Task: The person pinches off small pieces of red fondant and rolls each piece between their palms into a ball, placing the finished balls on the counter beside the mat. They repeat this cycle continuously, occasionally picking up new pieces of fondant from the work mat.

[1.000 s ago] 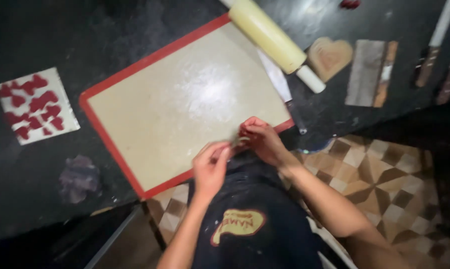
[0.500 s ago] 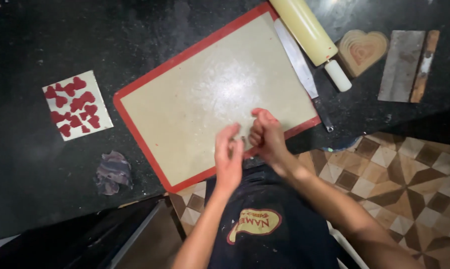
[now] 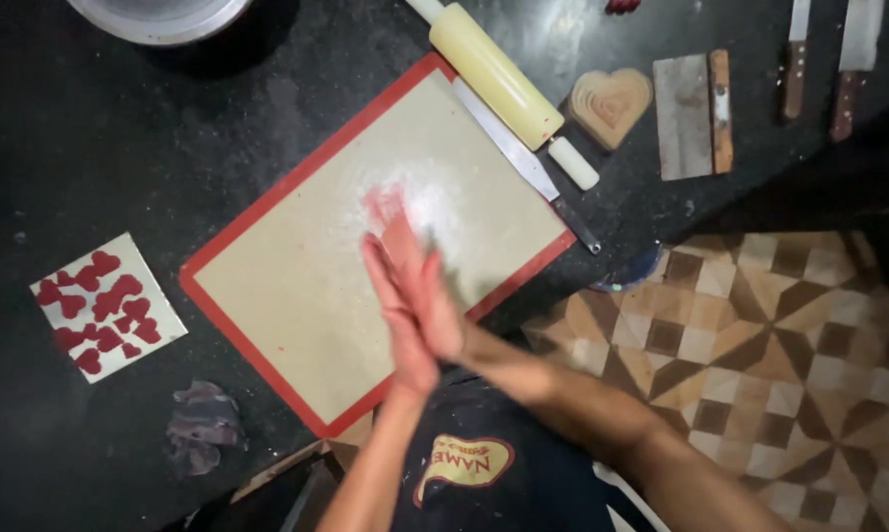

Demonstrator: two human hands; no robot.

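Black bench (image 3: 119,148), red-edged baking mat (image 3: 296,286) mid-frame w/ flour patch. Rolling pin (image 3: 498,74) + long spatula (image 3: 518,158) at mat's upper-right edge. Left hand (image 3: 400,315) & right hand (image 3: 429,296) palm-to-palm over mat centre, fingers straight, pressed together, blurred; can't tell if holding anything.

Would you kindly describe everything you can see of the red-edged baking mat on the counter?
The baking mat is a flat rectangle, beige in the middle with a red border, silicone by the look of it. It lies angled on the dark counter, dusted white near its centre. A long metal spatula rests along its upper right edge, with a rolling pin beside that. The left hand and right hand, pressed palm to palm, are above its lower right part.
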